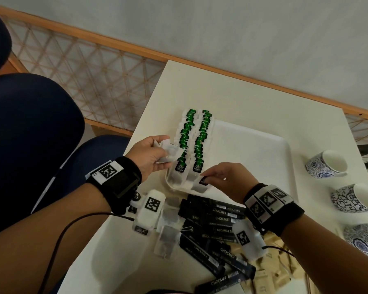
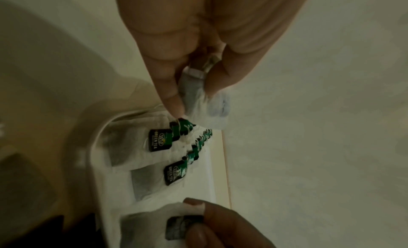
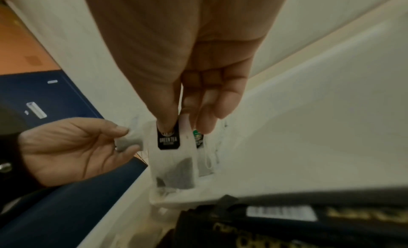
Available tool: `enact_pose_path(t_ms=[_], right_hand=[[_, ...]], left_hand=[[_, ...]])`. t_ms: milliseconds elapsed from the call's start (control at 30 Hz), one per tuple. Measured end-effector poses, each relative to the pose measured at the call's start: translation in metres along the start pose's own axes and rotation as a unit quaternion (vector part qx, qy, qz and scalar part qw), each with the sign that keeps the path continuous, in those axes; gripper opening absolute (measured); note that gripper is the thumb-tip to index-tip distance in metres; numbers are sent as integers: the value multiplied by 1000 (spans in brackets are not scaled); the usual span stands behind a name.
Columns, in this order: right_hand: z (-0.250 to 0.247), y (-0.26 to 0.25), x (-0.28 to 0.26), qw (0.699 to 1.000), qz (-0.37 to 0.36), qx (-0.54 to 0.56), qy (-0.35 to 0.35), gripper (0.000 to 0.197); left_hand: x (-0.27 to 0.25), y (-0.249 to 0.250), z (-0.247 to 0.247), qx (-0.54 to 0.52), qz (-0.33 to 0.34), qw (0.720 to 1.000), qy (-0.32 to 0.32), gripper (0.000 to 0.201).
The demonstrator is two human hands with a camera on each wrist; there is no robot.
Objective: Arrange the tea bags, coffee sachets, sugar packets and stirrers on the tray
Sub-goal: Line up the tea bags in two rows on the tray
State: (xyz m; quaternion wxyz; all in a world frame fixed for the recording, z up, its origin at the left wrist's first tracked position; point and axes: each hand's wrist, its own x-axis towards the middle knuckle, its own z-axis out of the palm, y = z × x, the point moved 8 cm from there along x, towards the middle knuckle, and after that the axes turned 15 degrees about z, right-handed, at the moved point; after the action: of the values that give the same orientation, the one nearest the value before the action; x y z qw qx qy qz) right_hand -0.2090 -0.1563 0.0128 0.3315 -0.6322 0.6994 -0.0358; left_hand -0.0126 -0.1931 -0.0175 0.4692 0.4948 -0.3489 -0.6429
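A white tray [image 1: 253, 149] lies on the table, with two rows of green-tagged tea bags [image 1: 192, 141] along its left side. My left hand [image 1: 165, 154] hovers at the tray's left edge and grips a small bunch of tea bags [image 1: 172, 152], which also show in the left wrist view [image 2: 198, 98]. My right hand [image 1: 204, 176] pinches the black tag [image 3: 169, 136] of a tea bag [image 1: 200, 186] at the tray's near left corner, beside the second row. Black coffee sachets [image 1: 217, 217] and brown sugar packets [image 1: 270, 270] lie in front of the tray.
Loose tea bags [image 1: 168, 232] lie on the table left of the sachets. Three blue-patterned cups [image 1: 327, 164] lie on their sides at the right. The tray's right part holds nothing. A dark blue chair [image 1: 30, 128] stands left of the table.
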Motion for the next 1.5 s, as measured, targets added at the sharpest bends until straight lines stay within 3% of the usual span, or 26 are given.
enact_pose_path(t_ms=[233, 500, 633, 767, 933, 1033, 1233, 1500], right_hand=[[14, -9, 25, 998, 37, -38, -43, 21], [8, -6, 38, 997, 57, -56, -9, 22], [-10, -18, 23, 995, 3, 75, 60, 22], [-15, -31, 15, 969, 8, 243, 36, 27], [-17, -37, 15, 965, 15, 258, 38, 21], [-20, -34, 14, 978, 15, 205, 41, 34], [-16, -38, 10, 999, -19, -5, 37, 40], [-25, -45, 2, 984, -61, -154, 71, 22]], left_hand=[[0, 5, -2, 6, 19, 1000, 3, 32], [0, 1, 6, -8, 14, 1000, -9, 32], [0, -4, 13, -8, 10, 1000, -21, 33], [-1, -7, 22, -6, 7, 999, -44, 36], [0, -5, 23, -5, 13, 999, -36, 28], [0, -5, 16, -14, 7, 1000, -18, 25], [0, -2, 5, -33, -4, 999, -3, 32], [-2, 3, 6, -6, -5, 1000, -16, 20]])
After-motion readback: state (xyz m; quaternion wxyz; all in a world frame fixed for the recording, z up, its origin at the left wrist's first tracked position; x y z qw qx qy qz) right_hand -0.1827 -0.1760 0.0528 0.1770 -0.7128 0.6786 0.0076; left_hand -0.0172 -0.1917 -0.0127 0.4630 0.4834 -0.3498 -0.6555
